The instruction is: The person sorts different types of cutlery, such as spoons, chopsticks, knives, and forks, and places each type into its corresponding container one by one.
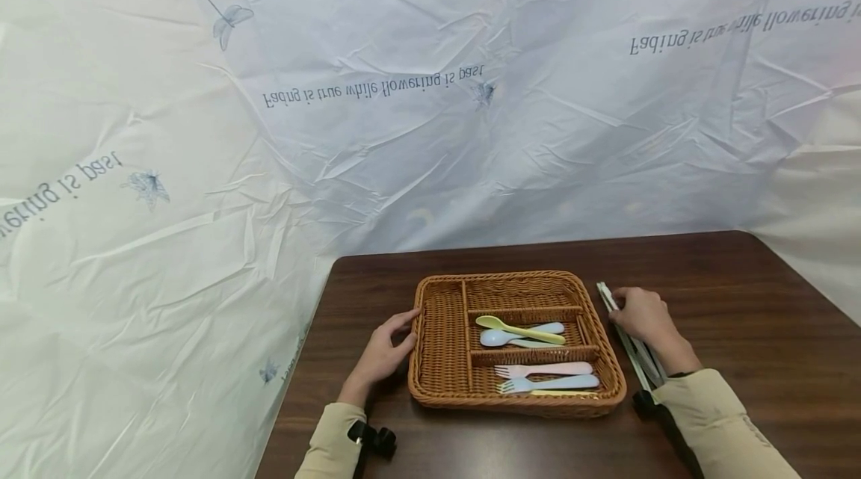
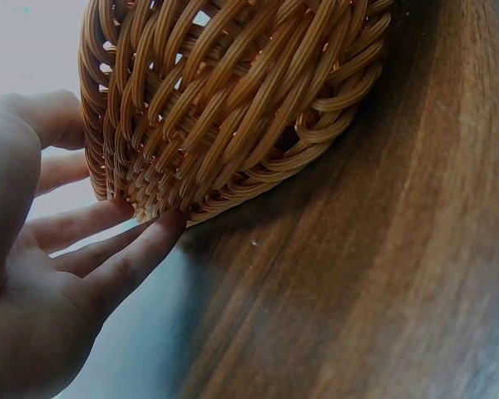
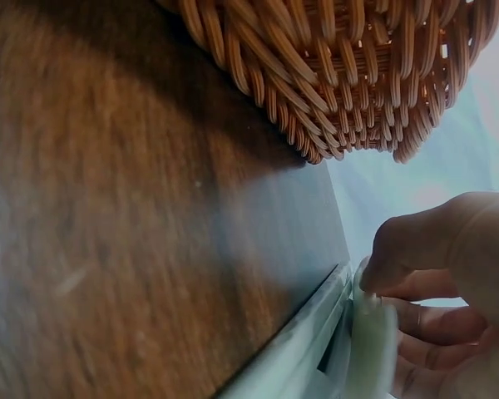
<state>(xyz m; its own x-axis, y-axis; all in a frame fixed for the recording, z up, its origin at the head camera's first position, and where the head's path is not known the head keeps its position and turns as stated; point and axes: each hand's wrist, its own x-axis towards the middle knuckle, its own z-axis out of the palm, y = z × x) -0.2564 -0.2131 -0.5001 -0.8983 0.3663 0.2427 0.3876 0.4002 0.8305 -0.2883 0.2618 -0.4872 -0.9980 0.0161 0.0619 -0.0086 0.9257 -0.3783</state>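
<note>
A brown woven basket (image 1: 440,337) with dividers sits on the table. My left hand (image 1: 382,352) touches its left side, and in the left wrist view its extended fingers (image 2: 141,253) rest against the wicker wall. To the right of the basket, my right hand (image 1: 646,314) pinches at the pale chopsticks (image 1: 632,353) lying lengthwise beside it. The right wrist view shows the thumb and fingers at a pale green chopstick (image 3: 373,349), close beside others. How many the hand holds, I cannot tell.
Yellow, blue and pale spoons (image 1: 518,331) lie in the basket's middle right compartment. Pink, blue and yellow forks (image 1: 548,383) occupy the front one. A dark wooden table (image 1: 726,277) stands below, with a white printed sheet (image 1: 417,150) hanging behind and at the sides.
</note>
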